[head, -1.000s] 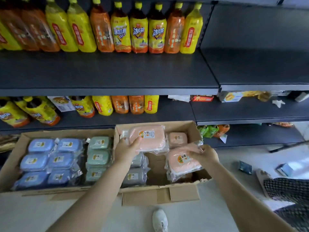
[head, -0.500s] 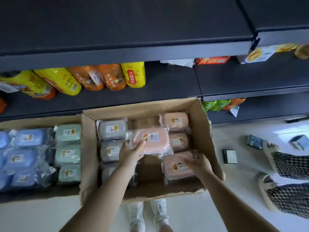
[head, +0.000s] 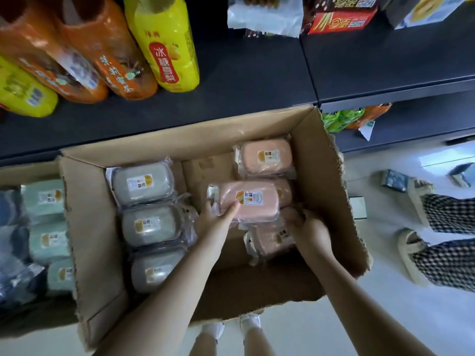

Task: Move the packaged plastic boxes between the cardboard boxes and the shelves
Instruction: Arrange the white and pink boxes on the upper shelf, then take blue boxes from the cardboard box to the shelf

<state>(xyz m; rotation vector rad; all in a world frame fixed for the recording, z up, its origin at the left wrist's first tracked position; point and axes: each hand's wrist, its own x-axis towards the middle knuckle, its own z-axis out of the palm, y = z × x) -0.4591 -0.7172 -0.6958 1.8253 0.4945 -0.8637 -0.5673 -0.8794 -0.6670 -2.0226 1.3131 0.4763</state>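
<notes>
Head camera looks down into an open brown cardboard box (head: 321,163) that stands on a pale, smooth floor (head: 385,317), just in front of a dark grey metal shelf (head: 244,80). The left hand (head: 218,222) holds a pink plastic box in clear wrapping (head: 250,201) above the middle of this cardboard box, with the thumb on its top beside the label. The right hand (head: 308,227) is lower, at the near right inside the cardboard box, and its curled fingers grip the edge of a second pink wrapped box (head: 270,240) that lies there. One more pink box (head: 266,156) lies in the far right corner. Three grey wrapped boxes (head: 142,182) form a column at the left side (between them and the pink ones the bare cardboard bottom shows). To the left, a second cardboard carton (head: 25,170) holds pale green boxes (head: 42,197) and blue ones, which are blurred. On the shelf stand a yellow drink bottle (head: 167,47) and orange bottles (head: 108,52); a red snack carton (head: 341,21) is at the far right. On the floor at the right stand another person's legs in checked trousers (head: 449,214) and beige sandals.
</notes>
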